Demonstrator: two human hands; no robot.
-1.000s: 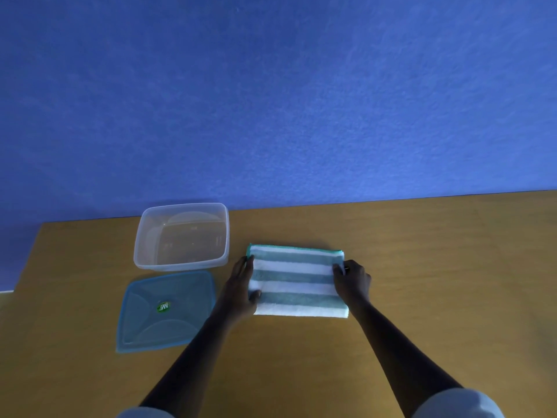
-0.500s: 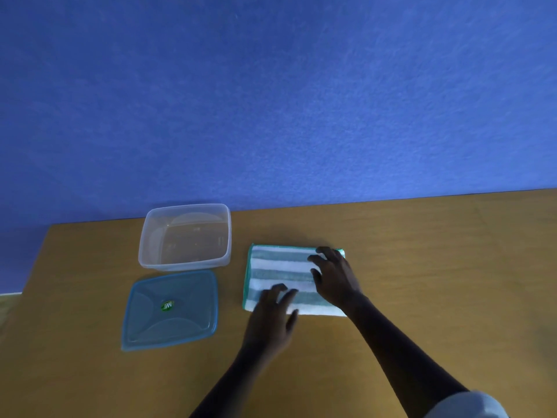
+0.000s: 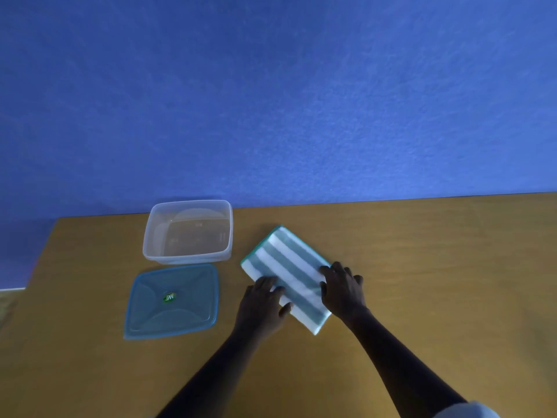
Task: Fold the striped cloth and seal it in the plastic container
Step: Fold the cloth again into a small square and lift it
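Since a second ago the striped cloth has been swung from square-on to the table edge into a diagonal lie, its green-edged corner now pointing away toward the wall, and both hands have shifted from its short ends onto its near half.

Behind everything rises a plain blue wall. Below it a bare wooden table carries all the objects; its grain is smooth, so the cloth should slide easily when pushed. Left of the cloth stands the clear plastic container, open and empty, with its blue lid lying flat just in front of it, near but apart from the cloth.

That cloth is a folded rectangle, flat on the wood. My left hand rests on its near-left edge, fingers loosely together and thumb out, pressing rather than pinching. My right hand lies on its right edge with fingers slightly spread and curled; whether they pinch a layer I cannot tell.

Judging by the sizes, it looks about ready to fit, or needs one more fold. To do that well, keep the edges aligned, pin one end, and smooth the crease before lifting.
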